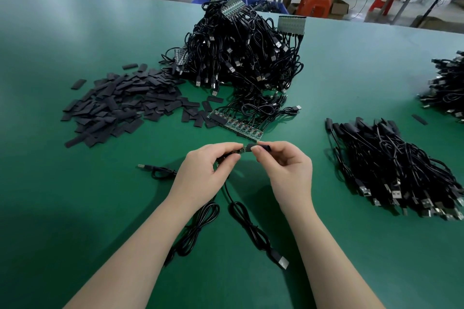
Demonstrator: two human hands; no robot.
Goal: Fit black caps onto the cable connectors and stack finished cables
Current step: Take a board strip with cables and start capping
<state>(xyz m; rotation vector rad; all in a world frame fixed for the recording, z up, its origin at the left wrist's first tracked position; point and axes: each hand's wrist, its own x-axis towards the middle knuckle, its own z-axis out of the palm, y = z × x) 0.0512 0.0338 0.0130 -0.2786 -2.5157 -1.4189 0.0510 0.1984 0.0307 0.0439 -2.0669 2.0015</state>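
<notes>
At the centre of the frame, just below the middle, both hands meet over the green bench [75, 57]. The left hand [200, 173] has its grip clamped on a cable connector [241, 150], thumb and forefinger pinching it so that its small board end points toward the right of the frame, long axis roughly level across the picture. The right hand [283, 165] has its grip clamped on a black cap [261, 147], pinched between thumb and forefinger, its long axis in line with the connector and its open end facing left, touching the connector's tip. How far the cap sits over the connector cannot be told.

From the left hand a black cable [241, 218] hangs down to the bench and runs toward the lower centre, ending in a USB plug [280, 259] that points to the lower right. A second looped cable [198, 228] lies just left of it, and another cable end with a plug [153, 169] lies left of the left hand.

In the left-middle of the frame lies a spread heap of loose black caps [118, 105]. Above the centre rises a big tangle of uncapped cables [241, 52], some joined to green board strips [236, 124]. At the right-middle lies a stack of finished cables [391, 163], plugs pointing toward the lower right. A further cable heap [447, 83] sits at the right edge.
</notes>
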